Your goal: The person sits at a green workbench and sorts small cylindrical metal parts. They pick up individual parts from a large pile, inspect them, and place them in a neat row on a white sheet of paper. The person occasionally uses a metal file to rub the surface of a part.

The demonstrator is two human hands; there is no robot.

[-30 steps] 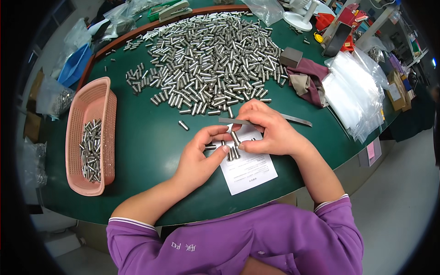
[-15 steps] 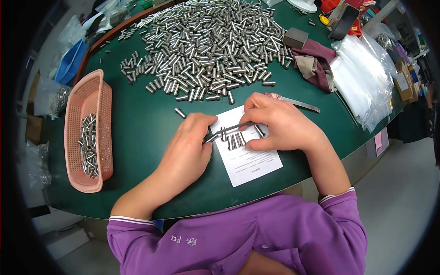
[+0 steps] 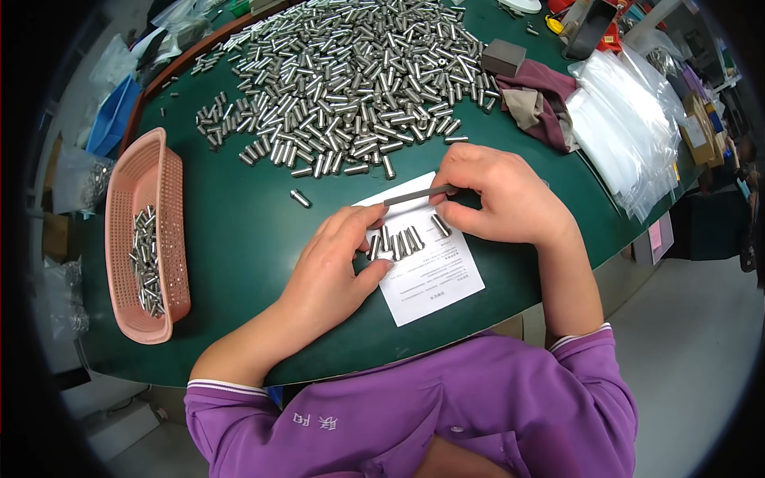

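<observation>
- Two hands at work over a white paper sheet (image 3: 430, 267) lying on the green tabletop (image 3: 247, 239), near its 6 o'clock edge
- Left hand (image 3: 335, 263): fingers curled, thumb and fingertips closing on the left end of a short row of small steel pins (image 3: 396, 241); the row lies on the sheet, pins side by side and touching
- Right hand (image 3: 498, 195): pinching a thin flat metal strip (image 3: 418, 194) by its right end; the strip runs toward 9 o'clock, its free tip near the left fingertips, just above the row
- One pin (image 3: 440, 225) lies apart at the row's 3 o'clock, just under the right thumb
- Large heap of loose pins (image 3: 358, 72) at 12 o'clock of the sheet; a stray pin (image 3: 300, 198) between heap and sheet
- Pink basket (image 3: 147, 239) at 9 o'clock, well apart, holding a small batch of pins
- Stack of clear bags (image 3: 629, 127) and a crumpled cloth (image 3: 542, 99) at 2 o'clock
- Judgement on doing it well: the step looks like squaring the row against the strip; keep the strip flat and parallel to the row's ends; let the left fingers only fence the pins, not squeeze, or they may roll and overlap; bring in the lone pin before moving the group; keep it all on the sheet
</observation>
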